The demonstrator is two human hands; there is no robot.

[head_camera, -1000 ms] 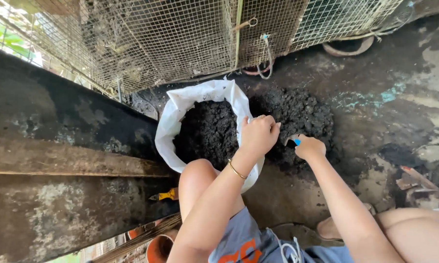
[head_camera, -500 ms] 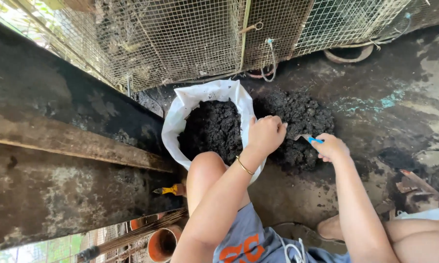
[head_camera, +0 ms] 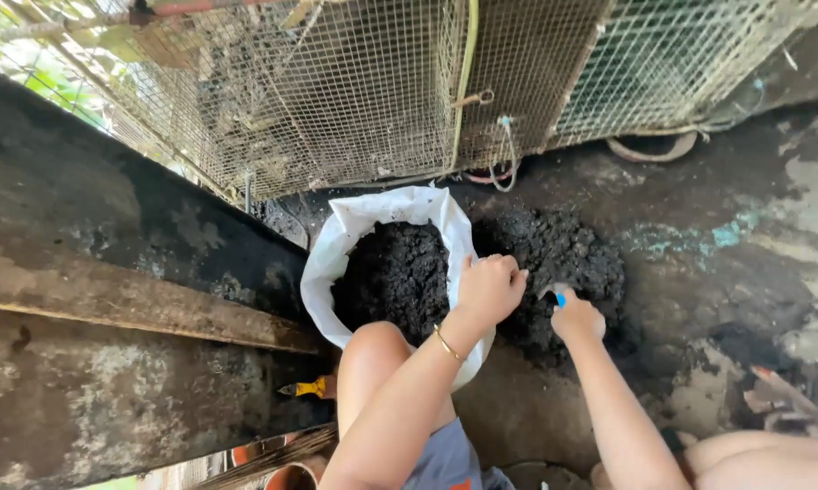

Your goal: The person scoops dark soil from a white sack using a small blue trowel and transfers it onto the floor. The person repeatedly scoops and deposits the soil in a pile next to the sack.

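A white sack [head_camera: 362, 224] stands open on the ground, filled with dark soil [head_camera: 395, 277]. My left hand [head_camera: 491, 286] grips the sack's right rim and holds it open; a thin gold bracelet circles that wrist. A loose pile of the same dark soil [head_camera: 563, 254] lies on the ground just right of the sack. My right hand [head_camera: 577, 318] is closed on a small tool with a blue handle, its tip at the near edge of the pile. My bare left knee [head_camera: 373, 349] rests against the sack's front.
Wire mesh cages [head_camera: 382, 82] stand behind the sack. A dark concrete wall with a ledge [head_camera: 128, 299] runs along the left. A yellow-handled tool [head_camera: 309, 387] lies by the wall's foot. The ground at right is stained concrete [head_camera: 744, 245].
The view has shifted slightly to the right and down. My right hand with the blue-handled tool has moved a little nearer the soil pile; my left hand has kept its grip on the sack's rim.
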